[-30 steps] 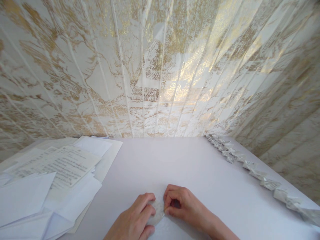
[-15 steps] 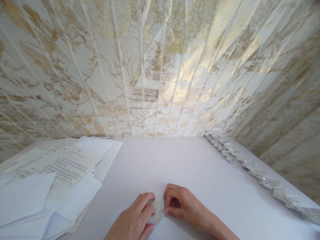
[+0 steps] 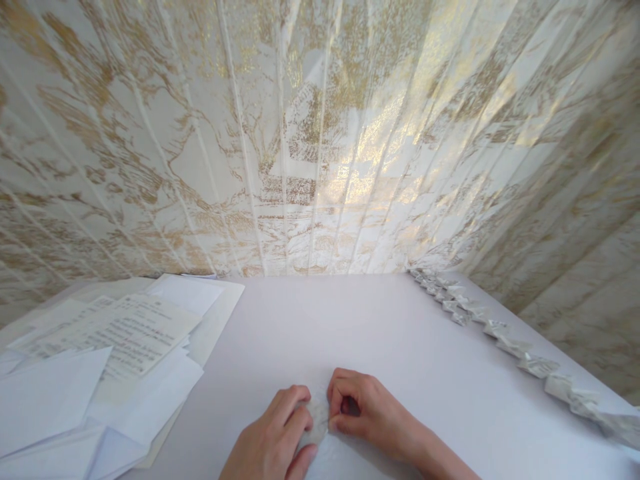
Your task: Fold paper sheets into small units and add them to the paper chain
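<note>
A small greyish piece of folded paper [image 3: 315,420] lies on the white table between my hands, low in the middle of the view. My left hand [image 3: 275,433] rests over its left side, fingers bent and pressing it, with the thumb at the near edge. At the right edge, my right hand [image 3: 367,410] pinches the paper between thumb and forefinger, leaving a round gap between the bent fingers. The paper's left part is covered by my left fingers, so its full shape is hidden.
A loose pile of white and printed paper sheets [image 3: 150,333] covers the table's left side. Along the right edge runs a row of several folded paper pieces [image 3: 537,365]. A white wall with gold patterns [image 3: 310,167] rises behind the table [image 3: 325,320].
My left hand has shifted slightly to the right, its thumb now closer to the paper. My right hand keeps its pinch in nearly the same place.
</note>
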Available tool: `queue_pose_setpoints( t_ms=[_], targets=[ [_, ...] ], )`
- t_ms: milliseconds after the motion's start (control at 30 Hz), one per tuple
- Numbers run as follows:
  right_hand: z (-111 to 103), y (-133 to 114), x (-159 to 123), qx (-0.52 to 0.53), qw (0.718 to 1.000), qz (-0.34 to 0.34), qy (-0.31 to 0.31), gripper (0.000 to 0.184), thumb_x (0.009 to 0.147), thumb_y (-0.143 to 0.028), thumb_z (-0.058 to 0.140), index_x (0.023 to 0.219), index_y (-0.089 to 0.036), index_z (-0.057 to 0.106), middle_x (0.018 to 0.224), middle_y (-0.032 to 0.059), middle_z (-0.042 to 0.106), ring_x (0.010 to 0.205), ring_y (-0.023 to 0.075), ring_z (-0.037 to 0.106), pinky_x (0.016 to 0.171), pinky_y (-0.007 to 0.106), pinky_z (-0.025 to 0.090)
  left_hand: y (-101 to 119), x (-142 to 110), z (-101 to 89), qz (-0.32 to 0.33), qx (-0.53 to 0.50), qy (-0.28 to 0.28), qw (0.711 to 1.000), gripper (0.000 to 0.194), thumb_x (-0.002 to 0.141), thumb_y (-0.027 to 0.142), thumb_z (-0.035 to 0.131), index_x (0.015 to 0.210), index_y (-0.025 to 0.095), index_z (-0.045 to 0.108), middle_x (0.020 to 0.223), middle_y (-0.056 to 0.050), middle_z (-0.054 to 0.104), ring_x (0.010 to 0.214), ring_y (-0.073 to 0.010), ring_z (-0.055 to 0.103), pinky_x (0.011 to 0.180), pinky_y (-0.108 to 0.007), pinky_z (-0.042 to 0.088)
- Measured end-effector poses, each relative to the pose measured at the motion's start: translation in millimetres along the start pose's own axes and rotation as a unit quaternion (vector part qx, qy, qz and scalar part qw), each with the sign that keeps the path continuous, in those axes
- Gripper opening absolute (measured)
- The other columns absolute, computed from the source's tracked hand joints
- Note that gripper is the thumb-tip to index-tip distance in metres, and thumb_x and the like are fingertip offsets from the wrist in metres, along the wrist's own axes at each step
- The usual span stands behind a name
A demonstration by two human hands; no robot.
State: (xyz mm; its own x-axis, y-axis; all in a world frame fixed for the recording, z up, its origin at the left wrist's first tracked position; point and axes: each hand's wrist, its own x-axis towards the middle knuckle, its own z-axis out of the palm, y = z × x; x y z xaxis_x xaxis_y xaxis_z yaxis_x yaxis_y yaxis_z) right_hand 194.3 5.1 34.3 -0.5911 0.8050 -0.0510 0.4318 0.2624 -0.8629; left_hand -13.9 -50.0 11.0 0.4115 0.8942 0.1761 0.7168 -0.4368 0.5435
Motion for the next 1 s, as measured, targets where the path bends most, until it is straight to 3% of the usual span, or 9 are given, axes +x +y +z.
queue_pose_setpoints(
  t_ms=[300, 433, 600, 767, 900, 1000],
  targets=[
    [0.8, 3.7, -0.4, 0.000, 1.000, 0.003, 0.005, 0.015, 0.069, -0.002, 0.066, 0.069, -0.017, 0.063, 0.078, -0.0046, 0.056, 0.067, 0.0091, 0.051, 0.062, 0.018, 0.038, 1.9, 0.2, 0.1, 0.007, 0.015, 0.004, 1.000, 0.022, 0.074, 0.008, 0.054, 0.088, 0.025, 0.055, 0.118, -0.001, 0.058, 0.105, -0.0176, 0.061, 0.084, -0.025, 0.051],
    [-1.3, 0.9, -0.5, -0.007, 1.000, 0.003, 0.004, 0.017, 0.070, -0.001, 0.067, 0.069, -0.017, 0.064, 0.076, -0.0051, 0.055, 0.066, 0.0088, 0.050, 0.061, 0.018, 0.037, 1.9, 1.2, -1.7, 0.033, 0.017, 0.020, 0.999, 0.019, 0.083, 0.008, 0.047, 0.084, 0.025, 0.055, 0.116, -0.002, 0.060, 0.103, -0.0157, 0.061, 0.082, -0.022, 0.051],
    [3.2, -2.7, -3.0, -0.048, 0.997, -0.058, -0.013, 0.017, 0.077, -0.005, 0.067, 0.083, -0.020, 0.071, 0.090, -0.0012, 0.061, 0.077, 0.0114, 0.056, 0.069, 0.020, 0.042, 0.3, 2.0, -1.8, 0.046, 0.017, 0.022, 0.999, 0.020, 0.082, 0.005, 0.045, 0.079, 0.023, 0.054, 0.107, -0.002, 0.063, 0.105, -0.0159, 0.060, 0.086, -0.023, 0.050],
    [9.7, -4.4, -4.8, -0.124, 0.983, -0.133, -0.031, 0.019, 0.076, -0.013, 0.076, 0.092, -0.022, 0.072, 0.101, 0.0026, 0.062, 0.093, 0.0169, 0.058, 0.084, 0.025, 0.044, 1.8, 2.8, -4.4, 0.013, 0.024, -0.045, 0.999, 0.023, 0.077, 0.002, 0.046, 0.082, 0.023, 0.055, 0.113, -0.003, 0.061, 0.112, -0.0160, 0.056, 0.090, -0.023, 0.048],
    [7.1, -8.4, -5.9, -0.130, 0.983, -0.121, -0.037, 0.026, 0.070, -0.010, 0.079, 0.093, -0.020, 0.070, 0.105, 0.0032, 0.060, 0.095, 0.0171, 0.058, 0.084, 0.024, 0.044, 5.7, 5.7, -10.6, -0.036, 0.016, -0.102, 0.994, 0.032, 0.058, 0.003, 0.050, 0.083, 0.023, 0.052, 0.118, 0.000, 0.058, 0.114, -0.0181, 0.054, 0.090, -0.025, 0.047],
    [4.3, -11.8, -6.7, -0.128, 0.985, -0.111, -0.040, 0.028, 0.070, -0.003, 0.074, 0.092, -0.020, 0.069, 0.105, 0.0029, 0.060, 0.096, 0.0165, 0.058, 0.085, 0.023, 0.044, 10.5, 8.5, -16.9, -0.061, 0.023, -0.137, 0.988, 0.040, 0.055, 0.005, 0.048, 0.090, 0.024, 0.053, 0.120, 0.000, 0.058, 0.112, -0.0172, 0.054, 0.092, -0.024, 0.046]
  ],
)
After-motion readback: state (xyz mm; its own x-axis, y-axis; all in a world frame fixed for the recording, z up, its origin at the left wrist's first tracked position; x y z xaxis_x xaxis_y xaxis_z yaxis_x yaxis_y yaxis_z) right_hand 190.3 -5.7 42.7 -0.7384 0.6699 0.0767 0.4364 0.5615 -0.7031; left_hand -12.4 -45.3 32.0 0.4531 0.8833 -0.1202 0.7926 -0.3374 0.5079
